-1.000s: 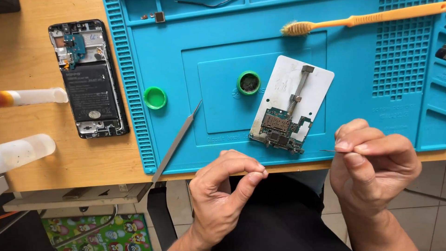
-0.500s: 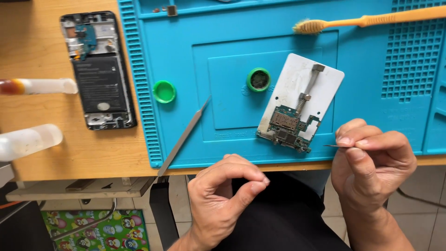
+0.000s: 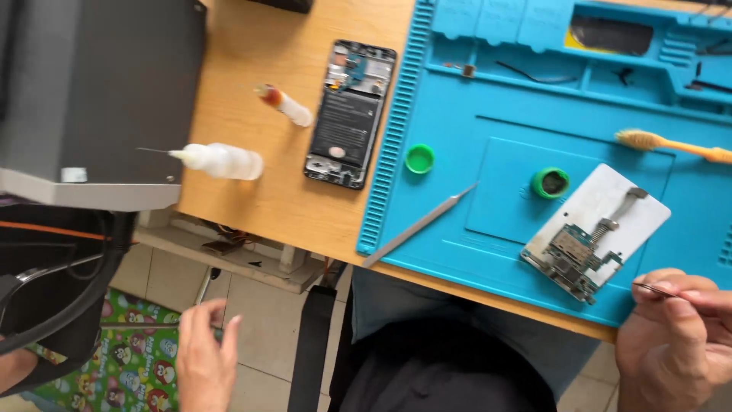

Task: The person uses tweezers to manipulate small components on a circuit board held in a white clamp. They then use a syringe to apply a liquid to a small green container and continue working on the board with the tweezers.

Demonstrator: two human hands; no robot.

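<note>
Tweezers (image 3: 654,289) we list first: thin metal tips pinched between thumb and forefinger of our right hand (image 3: 675,336), grip closed on them, held just off the near table (image 3: 267,198) edge beside the white holder plate (image 3: 602,229) carrying the circuit board (image 3: 573,259). Left hand (image 3: 204,358) hangs low over the tiled floor, well apart from the blue mat (image 3: 488,114); fingers loosely spread, nothing we can see held, though blur leaves that unsure. Also on the mat: long metal probe (image 3: 419,225), two green caps (image 3: 419,159), orange brush (image 3: 671,145). On bare wood: opened phone (image 3: 349,114), two small bottles (image 3: 217,160). Risk, in our judgement: the probe overhangs the edge and could be knocked off; the plate sits close to the edge too.
</note>
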